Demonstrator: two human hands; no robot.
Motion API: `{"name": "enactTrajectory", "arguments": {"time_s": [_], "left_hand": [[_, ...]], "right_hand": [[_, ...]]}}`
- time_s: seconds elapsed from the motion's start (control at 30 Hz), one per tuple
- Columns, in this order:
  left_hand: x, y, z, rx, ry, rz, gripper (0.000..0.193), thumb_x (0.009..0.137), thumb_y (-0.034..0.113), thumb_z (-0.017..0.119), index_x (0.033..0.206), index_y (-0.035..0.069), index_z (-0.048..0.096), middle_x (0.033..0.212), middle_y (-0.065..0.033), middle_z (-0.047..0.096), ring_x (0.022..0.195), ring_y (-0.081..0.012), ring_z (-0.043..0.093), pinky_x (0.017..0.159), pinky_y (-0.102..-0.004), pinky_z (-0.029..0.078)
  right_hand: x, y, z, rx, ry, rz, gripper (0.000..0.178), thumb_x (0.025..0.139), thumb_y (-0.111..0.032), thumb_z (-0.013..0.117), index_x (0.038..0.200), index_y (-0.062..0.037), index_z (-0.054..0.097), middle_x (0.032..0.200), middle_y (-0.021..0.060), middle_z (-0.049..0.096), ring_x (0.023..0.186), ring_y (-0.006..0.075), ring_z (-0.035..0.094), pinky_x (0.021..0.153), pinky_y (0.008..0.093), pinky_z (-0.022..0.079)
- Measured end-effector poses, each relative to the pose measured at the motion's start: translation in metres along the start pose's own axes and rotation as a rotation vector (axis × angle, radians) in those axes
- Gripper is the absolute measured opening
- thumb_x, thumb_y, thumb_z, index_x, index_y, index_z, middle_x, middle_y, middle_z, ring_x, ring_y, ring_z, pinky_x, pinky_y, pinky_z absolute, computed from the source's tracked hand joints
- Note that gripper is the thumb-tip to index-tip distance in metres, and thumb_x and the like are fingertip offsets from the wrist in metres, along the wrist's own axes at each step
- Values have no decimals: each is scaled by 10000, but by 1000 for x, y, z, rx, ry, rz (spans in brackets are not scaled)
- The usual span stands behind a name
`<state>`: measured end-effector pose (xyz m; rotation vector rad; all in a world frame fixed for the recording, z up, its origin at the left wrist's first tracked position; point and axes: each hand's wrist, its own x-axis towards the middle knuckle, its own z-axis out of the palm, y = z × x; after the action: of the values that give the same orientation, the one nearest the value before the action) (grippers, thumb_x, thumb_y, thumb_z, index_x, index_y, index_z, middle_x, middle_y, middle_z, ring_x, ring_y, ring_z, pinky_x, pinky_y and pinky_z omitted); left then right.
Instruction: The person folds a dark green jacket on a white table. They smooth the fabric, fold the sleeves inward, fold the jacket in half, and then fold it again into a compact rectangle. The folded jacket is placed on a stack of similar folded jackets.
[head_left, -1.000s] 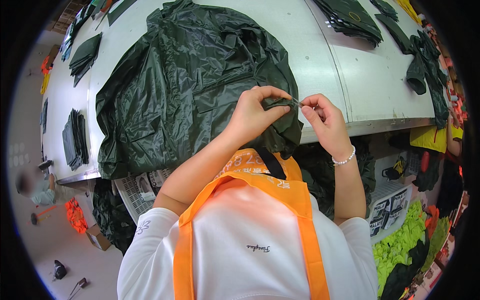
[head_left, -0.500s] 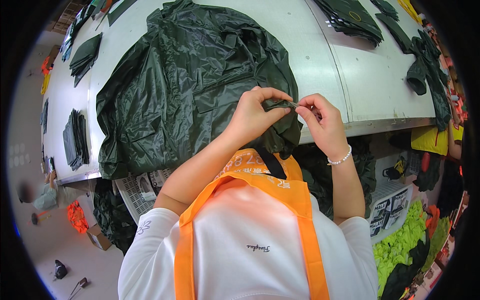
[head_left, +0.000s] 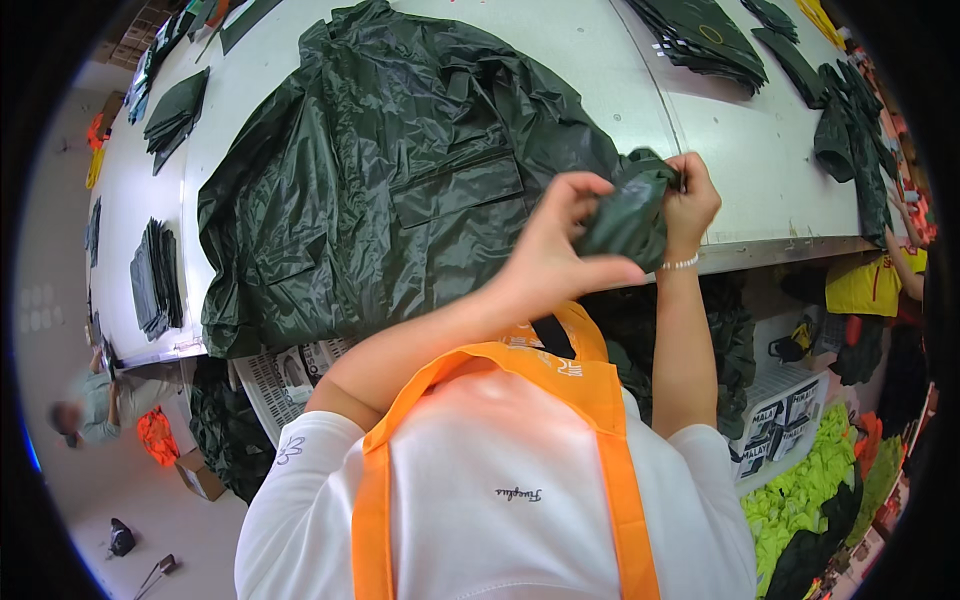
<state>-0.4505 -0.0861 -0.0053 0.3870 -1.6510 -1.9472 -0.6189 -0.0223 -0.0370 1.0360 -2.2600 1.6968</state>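
Observation:
A shiny dark green rain jacket (head_left: 360,170) lies spread on the white table, its flapped pocket toward me. One sleeve end (head_left: 625,215) is bunched up off the table's near edge, blurred by motion. My right hand (head_left: 692,205), with a beaded bracelet at the wrist, is closed on the edge of that sleeve. Close on the left side of the bunched cloth is my left hand (head_left: 560,245), thumb and fingers spread apart in a wide curve; its fingertips partly pass behind the cloth.
Folded dark green garments lie in a stack (head_left: 700,40) at the far right and a pile (head_left: 157,280) at the left of the table (head_left: 640,120). Below on the right are a white basket (head_left: 790,430) with packages and bright yellow-green cloth (head_left: 800,500). Other people stand at both sides.
Both hands have moved from a pinch together at the jacket's edge; the right has gone right and up with the sleeve end. My left hand has opened and the sleeve is lifted and bunched.

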Motion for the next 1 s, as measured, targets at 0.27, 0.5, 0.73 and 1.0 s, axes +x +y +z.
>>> {"name": "enactTrajectory", "arguments": {"time_s": [0.27,0.5,0.73,1.0], "left_hand": [[92,-22,-102,718,564,284,193,696,26,673,854,15,563,746,-148,631,627,-250,598,576,-314,461],[7,-8,-25,340,-76,-84,322,701,113,701,954,-18,551,650,-84,544,626,-94,525,567,-275,447],[41,17,-77,671,413,276,241,562,-118,489,609,30,304,564,-25,268,583,-80,270,489,-242,234],[23,17,-56,823,309,470,247,648,-11,704,810,24,521,726,-98,501,635,-238,519,574,-305,434]], "right_hand": [[-51,-92,23,524,-730,332,220,742,-89,721,799,-53,511,618,-18,478,589,48,442,537,208,379],[-9,-50,11,123,-202,-53,206,733,-1,664,648,-33,479,512,-7,368,475,55,345,441,220,292],[-2,-13,2,-116,89,-82,248,666,102,579,624,-46,386,545,6,327,527,60,312,471,202,279],[-21,-79,-4,405,-393,281,340,751,-30,717,665,-73,391,598,-61,336,556,27,265,486,183,231]]}}
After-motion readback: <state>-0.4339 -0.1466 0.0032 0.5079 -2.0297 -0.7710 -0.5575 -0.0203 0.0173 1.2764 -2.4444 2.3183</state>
